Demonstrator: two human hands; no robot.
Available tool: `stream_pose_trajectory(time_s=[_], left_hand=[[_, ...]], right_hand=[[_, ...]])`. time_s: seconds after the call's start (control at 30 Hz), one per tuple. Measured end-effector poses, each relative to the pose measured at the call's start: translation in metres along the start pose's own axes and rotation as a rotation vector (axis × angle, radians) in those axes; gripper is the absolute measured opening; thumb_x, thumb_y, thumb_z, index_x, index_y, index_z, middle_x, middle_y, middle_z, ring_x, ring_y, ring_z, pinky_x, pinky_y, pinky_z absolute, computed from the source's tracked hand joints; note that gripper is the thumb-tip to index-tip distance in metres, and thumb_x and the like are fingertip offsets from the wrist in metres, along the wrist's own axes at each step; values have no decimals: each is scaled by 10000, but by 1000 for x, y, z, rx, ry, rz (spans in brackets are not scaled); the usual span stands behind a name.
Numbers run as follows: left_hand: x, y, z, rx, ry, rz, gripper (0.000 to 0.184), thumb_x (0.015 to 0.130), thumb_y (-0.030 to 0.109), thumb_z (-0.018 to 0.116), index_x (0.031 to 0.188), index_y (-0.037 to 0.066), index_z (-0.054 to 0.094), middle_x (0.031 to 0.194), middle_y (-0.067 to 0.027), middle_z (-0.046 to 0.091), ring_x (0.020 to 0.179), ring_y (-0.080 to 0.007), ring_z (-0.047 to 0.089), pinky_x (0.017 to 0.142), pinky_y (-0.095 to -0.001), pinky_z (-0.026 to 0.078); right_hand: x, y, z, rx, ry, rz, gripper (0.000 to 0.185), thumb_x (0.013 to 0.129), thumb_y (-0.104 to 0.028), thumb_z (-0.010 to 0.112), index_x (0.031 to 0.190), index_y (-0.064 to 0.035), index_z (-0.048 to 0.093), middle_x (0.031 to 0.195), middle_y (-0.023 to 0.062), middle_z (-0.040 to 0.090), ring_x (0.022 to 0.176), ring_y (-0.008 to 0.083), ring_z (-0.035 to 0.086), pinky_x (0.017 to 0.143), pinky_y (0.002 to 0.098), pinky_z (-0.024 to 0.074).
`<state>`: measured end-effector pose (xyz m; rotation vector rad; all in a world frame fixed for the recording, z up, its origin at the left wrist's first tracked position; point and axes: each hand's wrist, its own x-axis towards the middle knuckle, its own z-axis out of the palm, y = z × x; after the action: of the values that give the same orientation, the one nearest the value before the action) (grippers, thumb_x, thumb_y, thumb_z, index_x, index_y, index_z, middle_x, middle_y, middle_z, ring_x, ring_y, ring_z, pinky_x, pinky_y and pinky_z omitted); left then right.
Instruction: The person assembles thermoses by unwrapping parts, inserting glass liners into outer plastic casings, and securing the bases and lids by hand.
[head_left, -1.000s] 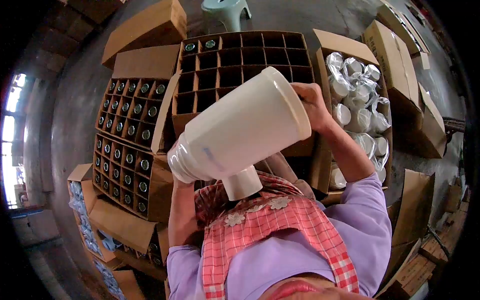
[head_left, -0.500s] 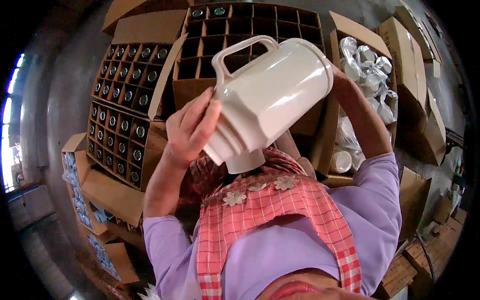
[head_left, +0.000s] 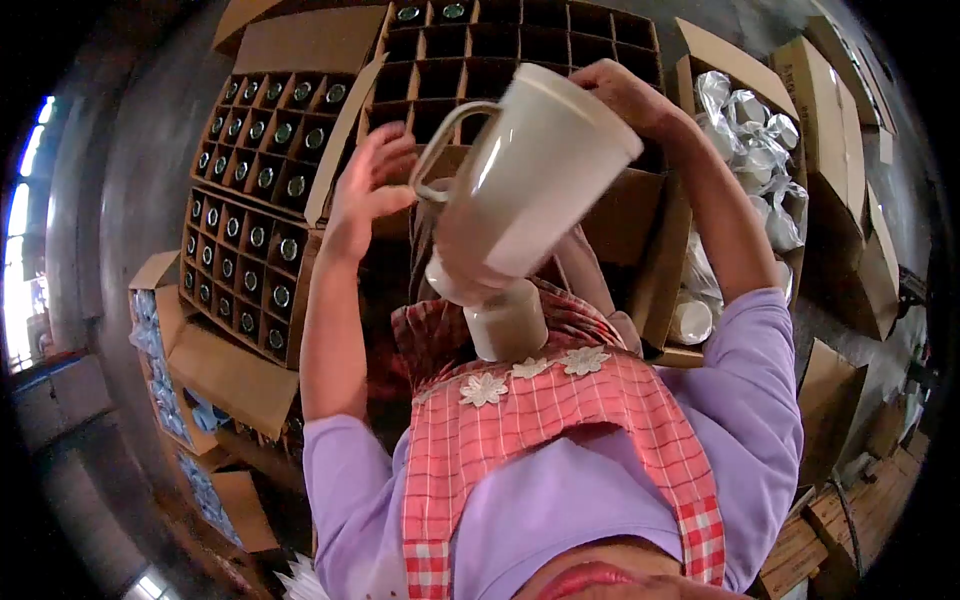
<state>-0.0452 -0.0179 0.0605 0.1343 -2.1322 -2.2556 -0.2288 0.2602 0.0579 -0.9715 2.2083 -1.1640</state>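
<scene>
A glossy off-white jug-like shell (head_left: 545, 175) with a side handle is tilted in front of my chest, its wide end up to the right. My right hand (head_left: 625, 95) grips that wide end from behind, fingers partly hidden. Beside the handle, my left hand (head_left: 375, 190) is open, fingers spread and slightly blurred; whether a fingertip touches the handle I cannot tell. Below the shell's narrow end, against my red checked apron (head_left: 545, 400), shows a short white cup-like piece (head_left: 507, 322); I cannot tell whether it is attached.
Divided cartons (head_left: 270, 130) of shiny round-topped items stand at left. A larger divided carton (head_left: 430, 45) is at the front, holding a few. At right, an open box (head_left: 690, 270) contains white plastic-wrapped pieces (head_left: 755, 150). More cardboard boxes (head_left: 820, 120) stand farther right.
My left hand has come off the shell and opened beside the handle. The shell has turned more upright, and my right hand now shows at its upper end.
</scene>
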Motion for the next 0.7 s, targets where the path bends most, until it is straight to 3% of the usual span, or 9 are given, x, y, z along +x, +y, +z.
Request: stream_pose_trajectory(time_s=[0.1,0.17,0.23,0.27,0.37,0.4,0.5,0.6,0.7], left_hand=[[13,-6,7,204,-82,-254,473,667,96,636,1116,-20,543,949,-72,619,894,-174,579,793,-322,462],[12,-6,-2,71,44,-320,319,755,126,618,1036,-24,589,855,-59,632,757,-171,598,679,-295,477],[-1,-10,-9,-114,190,-442,306,791,174,618,1020,-27,592,850,-60,634,713,-167,600,646,-297,480],[-9,-24,-20,-52,350,-519,290,829,209,585,996,-28,597,862,-63,636,717,-170,606,626,-304,495],[-30,-53,-40,-407,665,-549,320,863,230,523,1048,-26,576,970,-86,622,714,-200,612,584,-306,496],[-35,-72,-52,-551,625,-475,321,877,220,492,1076,-22,561,986,-93,618,737,-207,612,602,-310,498],[-47,-104,-75,-886,506,-285,331,914,194,406,1153,-6,518,1026,-107,607,809,-224,609,650,-321,509],[-52,-83,-51,-989,569,-277,328,936,203,366,1177,27,501,1084,-106,584,916,-216,595,701,-346,542],[-53,-77,-38,-964,644,-244,327,938,218,379,1169,21,502,1116,-97,568,944,-228,588,753,-373,541]], right_hand=[[22,-27,17,-232,-11,-34,241,771,-180,592,843,49,620,678,56,616,572,104,514,538,278,441],[25,-29,20,-187,129,-25,231,770,-190,601,851,24,634,714,65,639,559,109,522,532,279,444],[9,-37,21,244,465,17,223,772,-205,616,873,-8,642,724,64,642,577,106,543,544,269,457],[3,-24,25,110,611,49,215,784,-264,623,859,-74,691,790,54,671,672,114,597,640,277,481],[-33,-39,91,62,53,195,228,799,-276,592,845,-70,678,834,87,670,728,184,632,662,321,496],[-43,-27,118,4,-251,-179,333,758,-333,653,954,-65,628,939,142,619,878,288,591,774,359,474],[-77,-50,176,-135,-660,84,655,684,-448,660,1145,-9,508,1067,223,568,990,375,543,876,409,421],[-85,-55,165,-116,-701,28,739,643,-378,690,1230,-14,426,1119,216,539,1034,352,527,900,385,408],[-97,-47,147,151,-431,67,768,608,-305,710,1254,-29,399,1148,175,514,1059,287,518,912,357,400]])
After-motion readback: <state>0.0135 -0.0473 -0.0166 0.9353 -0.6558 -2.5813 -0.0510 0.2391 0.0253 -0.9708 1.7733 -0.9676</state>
